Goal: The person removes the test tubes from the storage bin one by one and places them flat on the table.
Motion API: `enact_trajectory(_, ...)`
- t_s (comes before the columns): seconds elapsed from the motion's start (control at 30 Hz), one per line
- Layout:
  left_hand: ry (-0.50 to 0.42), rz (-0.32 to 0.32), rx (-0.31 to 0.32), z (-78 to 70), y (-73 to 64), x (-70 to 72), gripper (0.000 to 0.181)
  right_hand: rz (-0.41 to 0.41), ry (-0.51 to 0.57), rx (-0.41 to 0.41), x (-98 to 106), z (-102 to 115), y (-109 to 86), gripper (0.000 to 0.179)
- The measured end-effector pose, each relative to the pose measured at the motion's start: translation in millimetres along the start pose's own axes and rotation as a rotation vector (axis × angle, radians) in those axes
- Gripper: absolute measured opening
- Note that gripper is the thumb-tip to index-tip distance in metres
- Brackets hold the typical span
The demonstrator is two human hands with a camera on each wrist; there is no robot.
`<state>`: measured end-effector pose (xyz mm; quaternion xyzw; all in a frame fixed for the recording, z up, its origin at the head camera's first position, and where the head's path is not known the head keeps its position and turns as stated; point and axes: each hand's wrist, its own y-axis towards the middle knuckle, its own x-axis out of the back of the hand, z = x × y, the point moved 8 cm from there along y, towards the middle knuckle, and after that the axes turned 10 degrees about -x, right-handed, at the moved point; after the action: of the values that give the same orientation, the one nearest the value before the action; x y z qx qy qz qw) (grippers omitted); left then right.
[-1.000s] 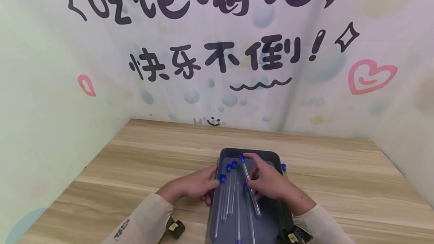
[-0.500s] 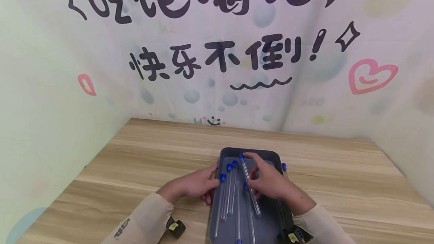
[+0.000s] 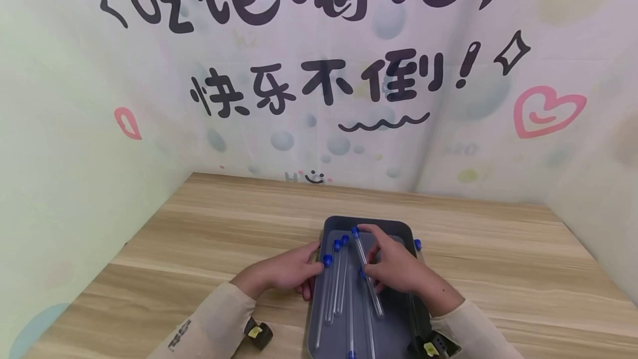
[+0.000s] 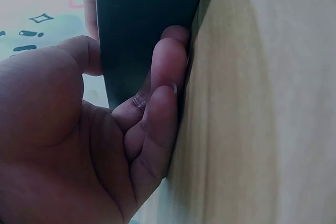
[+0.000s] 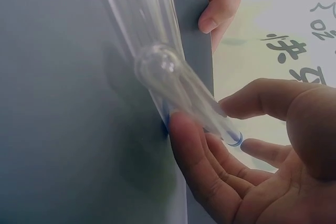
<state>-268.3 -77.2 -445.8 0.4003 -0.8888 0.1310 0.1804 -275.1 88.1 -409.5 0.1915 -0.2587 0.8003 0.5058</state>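
Note:
Several clear test tubes [image 3: 340, 281] with blue caps lie in a dark grey tray [image 3: 396, 326]. My right hand [image 3: 399, 266] pinches one test tube [image 3: 376, 297] between thumb and fingers, at a slant over the tray, its index finger at the blue cap. That tube's rounded end [image 5: 157, 64] points at the camera in the right wrist view. At the tray's left side, my left hand [image 3: 285, 271] holds the tray, thumb at the rim. In the left wrist view its curled fingers [image 4: 163, 114] lie against the tray's outer wall, close to the table.
Another blue cap [image 3: 417, 245] shows just outside the tray's right edge; most of what is below it is hidden by the right arm. The wooden table [image 3: 209, 226] ends at a printed cloth backdrop [image 3: 269, 154].

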Motion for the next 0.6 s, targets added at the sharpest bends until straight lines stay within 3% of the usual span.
enact_trajectory(0.33, -0.006, 0.002, -0.012, -1.1, -0.3, 0.4, 0.06, 0.05, 0.088, 0.0, -1.7, 1.0, -0.6, 0.075)
enact_trajectory(0.6, -0.013, 0.004, -0.019, -1.2, -0.4, 0.2, 0.059, 0.04, 0.144, -0.015, -0.4, 0.5, -0.1, 0.079)
